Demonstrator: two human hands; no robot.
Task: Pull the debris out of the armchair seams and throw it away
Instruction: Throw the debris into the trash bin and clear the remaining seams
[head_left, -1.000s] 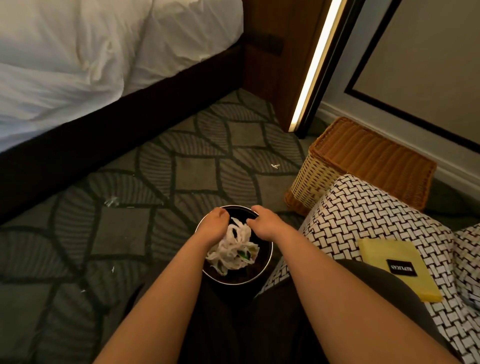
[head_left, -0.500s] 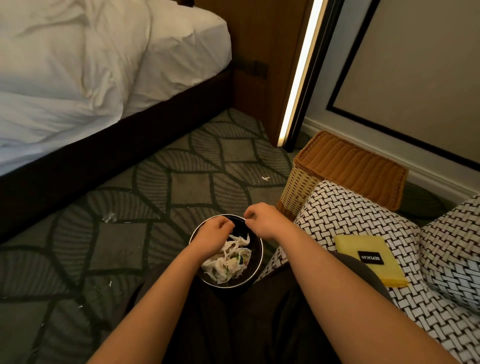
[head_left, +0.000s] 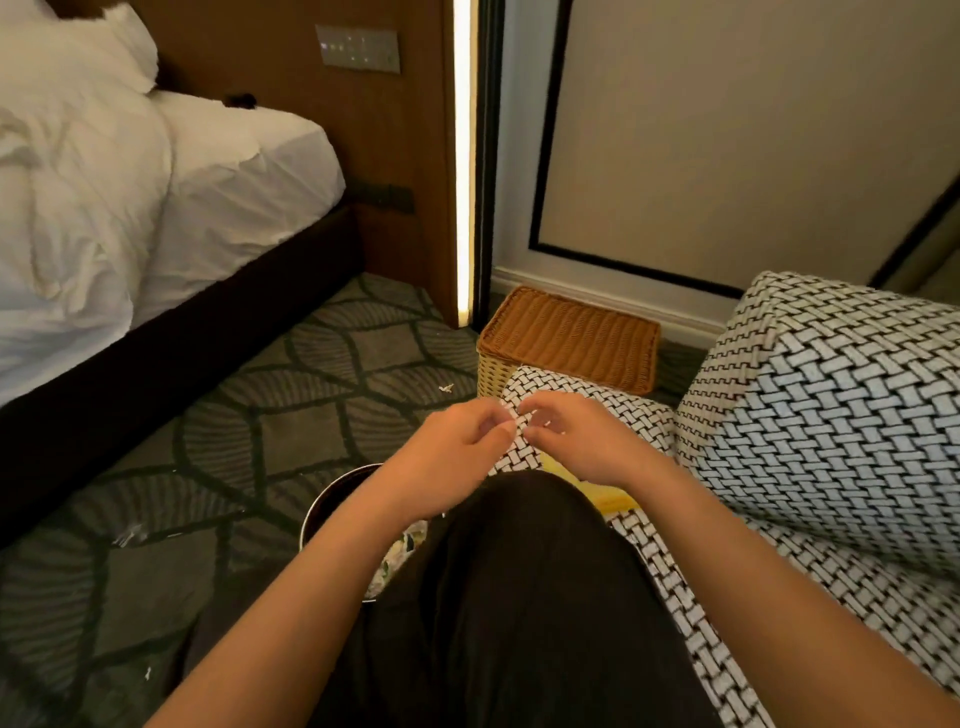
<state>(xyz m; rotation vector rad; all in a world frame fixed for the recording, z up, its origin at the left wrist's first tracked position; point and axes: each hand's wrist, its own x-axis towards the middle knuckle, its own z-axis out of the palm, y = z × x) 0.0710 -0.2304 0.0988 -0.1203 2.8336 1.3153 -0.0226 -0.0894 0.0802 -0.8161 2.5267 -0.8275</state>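
Left hand: the left hand (head_left: 457, 447) is held above the front corner of the armchair seat (head_left: 631, 410), fingers curled inward, its fingertips met with those of the other hand.
Right hand: the right hand (head_left: 582, 441) is held opposite, fingers likewise curled toward the thumb.
Grip: it cannot be told whether anything is pinched between the fingertips of either hand.
Debris: crumpled pale scraps (head_left: 400, 558) are seen inside the bin, largely covered by the left forearm.
Bin: a dark round bin (head_left: 332, 499) with a shiny rim is set on the carpet just beside the seat's front edge, under the left forearm.
Armchair: the woven black-and-white cushion (head_left: 831, 415) is raised to the right of the hands.
Yellow item: a yellow piece (head_left: 615, 500) is laid on the seat, mostly hidden by the right hand and a dark-clad knee (head_left: 519, 597).
Carpet: small white scraps (head_left: 445, 387) are scattered on the patterned carpet (head_left: 291, 431).
Basket: a wicker basket (head_left: 571, 338) is placed beyond the seat, by the wall.
Bed: a white-sheeted bed (head_left: 156, 208) is seen at left.
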